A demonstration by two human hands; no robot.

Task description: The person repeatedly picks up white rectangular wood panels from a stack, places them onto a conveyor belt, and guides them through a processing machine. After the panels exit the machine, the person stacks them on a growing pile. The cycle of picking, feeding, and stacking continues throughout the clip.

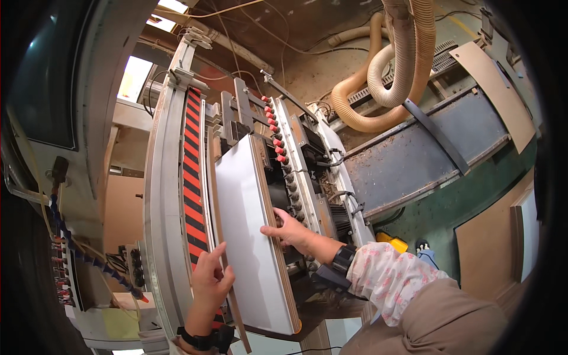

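A stack of long white-faced boards (245,219) with brown layered edges lies on the machine in front of me. My right hand (287,231) is at the stack's right edge, thumb on the white top face and the other fingers at the side, partly hidden. Along the left side of the boards runs a thin brown strip (235,310). My left hand (210,283) is over this strip, forefinger stretched out and the other fingers loosely bent with nothing visible in them. Whether the left fingertips touch the strip, I cannot tell.
A red-and-black striped guard (193,171) runs along the machine's left beam. Several red-capped knobs (273,127) line the right side. Ribbed hoses (355,121) hang at the back, above a dusty grey conveyor (426,154). Brown panels (491,242) stand at the right.
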